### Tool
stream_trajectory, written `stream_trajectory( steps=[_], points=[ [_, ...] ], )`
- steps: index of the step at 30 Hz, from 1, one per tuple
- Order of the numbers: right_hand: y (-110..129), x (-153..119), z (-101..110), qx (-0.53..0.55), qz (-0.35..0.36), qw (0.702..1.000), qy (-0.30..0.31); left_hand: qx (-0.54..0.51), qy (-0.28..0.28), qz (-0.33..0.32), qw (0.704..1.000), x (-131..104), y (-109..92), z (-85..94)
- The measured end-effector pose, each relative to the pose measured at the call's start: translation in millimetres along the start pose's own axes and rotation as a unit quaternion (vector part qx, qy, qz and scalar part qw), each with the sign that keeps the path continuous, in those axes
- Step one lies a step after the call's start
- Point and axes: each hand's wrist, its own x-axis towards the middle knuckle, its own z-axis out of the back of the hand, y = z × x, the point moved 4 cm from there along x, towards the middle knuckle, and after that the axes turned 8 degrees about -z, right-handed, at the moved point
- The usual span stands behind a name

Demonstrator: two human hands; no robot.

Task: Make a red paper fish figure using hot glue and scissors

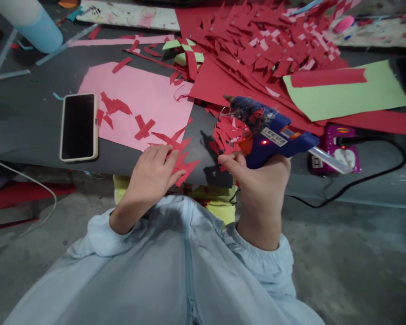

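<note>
My right hand (259,180) is wrapped round the handle of a blue glue gun (274,142). A small red light glows on the gun's side, a clear glue stick (334,160) juts from its back, and its nozzle points up and left. Stringy residue clings around the front. My left hand (154,171) lies with its fingers outstretched over red pointed paper cutouts (187,167) at the table's near edge. Beneath part of them is a pink paper sheet (149,90), bearing crossed red strips (144,127). More red cutouts (232,131) are heaped beside the glue gun.
A phone (79,128) lies left of the pink sheet. At the back is a large pile of red cutouts (257,40). Green paper (345,99) sits to the right, above a purple power box (334,151) with a black cable (375,180). A blue-and-white bottle (42,29) stands back left.
</note>
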Motion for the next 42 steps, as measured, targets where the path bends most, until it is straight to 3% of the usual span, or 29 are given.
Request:
stream_trajectory(
  steps=[8,16,25,37,42],
  points=[
    [-4.2,1.6,-0.9,0.011,-0.005,1.000,-0.014,0.073,0.027,0.010,0.997,8.1,-3.0,-2.1],
    [-2.2,-0.2,-0.7,0.017,-0.022,0.999,-0.020,0.058,0.035,0.032,0.997,16.5,-2.0,-4.0],
    [-1.4,-4.0,1.6,0.040,-0.016,0.999,-0.012,-0.006,-0.034,0.027,0.999,1.6,2.4,0.1],
    [-1.9,-3.5,0.2,0.034,-0.040,0.998,-0.019,0.064,0.080,0.040,0.994,25.6,-0.5,4.3],
    [-1.9,-3.5,2.5,0.034,-0.026,0.999,-0.024,0.019,0.022,0.049,0.998,19.2,8.2,7.6]
  ],
)
